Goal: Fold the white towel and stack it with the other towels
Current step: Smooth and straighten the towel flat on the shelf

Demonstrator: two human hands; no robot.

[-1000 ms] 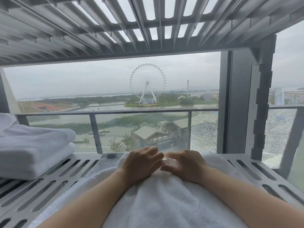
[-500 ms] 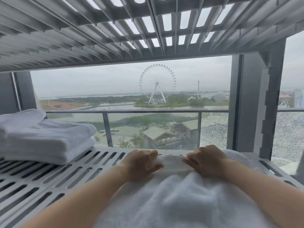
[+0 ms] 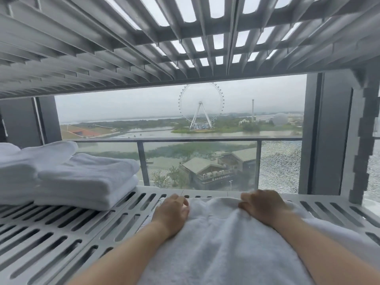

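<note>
The soft white terry towel [image 3: 226,243] lies spread on the grey slotted metal shelf [image 3: 61,239], running from the near edge to just short of the shelf's far lip. The person's left hand [image 3: 171,212] and right hand [image 3: 262,208] rest on its far end, fingers curled down over the cloth; they seem to pinch the far hem, though the fingertips are hidden, so a firm grasp cannot be confirmed. To fold well, both hands should likely take the far corners evenly and draw them back square, keeping the hem level so the edges meet. The stack of folded white towels [image 3: 82,182] sits on the same shelf to the left, well apart, with bare slots between. The louvred grey shelf overhead [image 3: 144,48] limits lifting height, so a low carry leftward seems wise.
</note>
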